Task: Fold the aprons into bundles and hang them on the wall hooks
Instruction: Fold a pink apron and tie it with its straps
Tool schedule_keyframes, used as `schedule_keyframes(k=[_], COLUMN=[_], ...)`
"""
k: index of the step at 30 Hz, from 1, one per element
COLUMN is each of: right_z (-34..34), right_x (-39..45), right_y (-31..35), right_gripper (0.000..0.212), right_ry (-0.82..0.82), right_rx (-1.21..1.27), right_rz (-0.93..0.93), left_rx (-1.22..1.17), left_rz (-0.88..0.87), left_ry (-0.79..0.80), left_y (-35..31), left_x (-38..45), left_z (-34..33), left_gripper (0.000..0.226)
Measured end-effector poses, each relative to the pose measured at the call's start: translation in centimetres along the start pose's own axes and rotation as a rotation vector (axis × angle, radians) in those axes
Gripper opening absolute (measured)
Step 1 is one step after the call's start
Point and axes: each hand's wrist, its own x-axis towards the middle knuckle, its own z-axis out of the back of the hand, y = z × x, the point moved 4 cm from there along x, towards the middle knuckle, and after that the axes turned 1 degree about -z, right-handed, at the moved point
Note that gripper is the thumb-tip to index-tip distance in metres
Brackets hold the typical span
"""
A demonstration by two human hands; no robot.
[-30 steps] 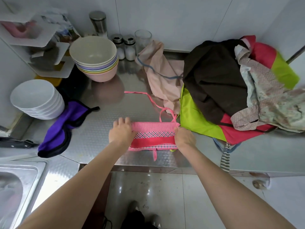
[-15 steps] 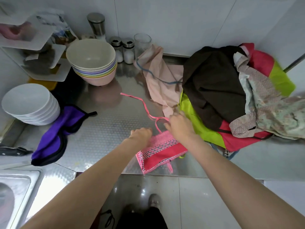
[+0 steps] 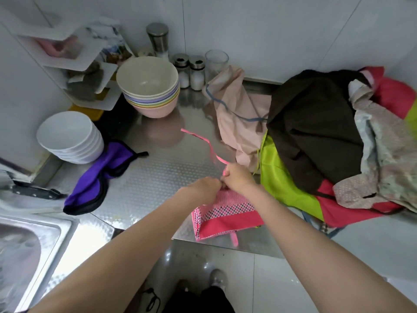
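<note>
Gripping the top edge of the folded pink apron (image 3: 225, 216) at frame centre, both hands meet: left hand (image 3: 204, 189) curls onto the fabric, likely pinning the fold so it stays flat; right hand (image 3: 238, 178) is clenched round the pink strap (image 3: 206, 143), which runs up and left across the steel counter (image 3: 158, 177), probably ready to wrap the bundle. The apron sits at the counter's near edge, one tie dangling over it. Unfolded aprons pile (image 3: 327, 136) at right, close by, likely next in line. Purple apron (image 3: 99, 177) lies at left beside white bowls (image 3: 67, 136). No hooks in view, so hanging looks far off
</note>
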Motion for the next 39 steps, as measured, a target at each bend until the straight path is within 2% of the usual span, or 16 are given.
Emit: schedule_keyframes(k=[3,7,10,13,16,19,22,25,29,32,34,35,37,39], right_z=[1.6,5.6,9.0,13.0,16.1,17.8,19.3,20.6,22.1,23.2,23.3,23.0,21.5,19.5], right_x=[-0.4,-2.0,-3.6,-5.1,-6.7,-8.3,-10.6,-12.3,-14.2,-14.2,-13.5,-13.1,-12.0,-10.7], right_y=[1.2,3.9,6.7,9.1,10.4,11.2,12.5,13.7,13.3,10.5,7.9,6.6,4.1,2.8], right_gripper=[0.024,0.028,0.027,0.026,0.023,0.02,0.021,0.021,0.014,0.018,0.019,0.02,0.026,0.035], right_ry=[0.071,0.003,0.047,0.006,-0.015,-0.049,-0.149,-0.212,-0.28,-0.448,-0.52,-0.5,-0.362,-0.213], right_rx=[0.135,0.655,1.015,1.135,1.048,0.788,0.557,0.379,0.011,-0.106,-0.176,-0.237,-0.337,-0.328], right_rz=[-0.039,-0.064,-0.029,0.052,0.11,0.2,0.319,0.424,0.492,0.431,0.291,0.2,0.054,0.024], left_rx=[0.035,0.246,0.367,0.426,0.438,0.399,0.375,0.241,-0.036,-0.21,-0.309,-0.352,-0.369,-0.284], left_rz=[0.015,0.052,0.027,0.017,0.015,0.0,0.011,0.089,0.201,0.256,0.293,0.302,0.276,0.205], left_ry=[-0.04,-0.092,-0.118,-0.167,-0.242,-0.303,-0.331,-0.339,-0.315,-0.365,-0.413,-0.435,-0.481,-0.504], left_y=[-0.2,-0.9,-1.3,-1.4,-1.4,-1.6,-1.6,-0.5,1.4,2.7,3.9,4.5,5.2,5.2], left_x=[-0.5,-1.1,-1.8,-2.7,-3.4,-3.6,-3.9,-3.7,-3.2,-3.5,-3.9,-4.1,-4.5,-5.0], left_z=[0.9,1.3,1.6,2.1,2.9,3.7,4.7,5.8,8.1,9.8,10.4,10.6,11.0,11.4], left_gripper=[0.042,0.04,0.039,0.041,0.04,0.037,0.032,0.034,0.035,0.034,0.033,0.033,0.031,0.031])
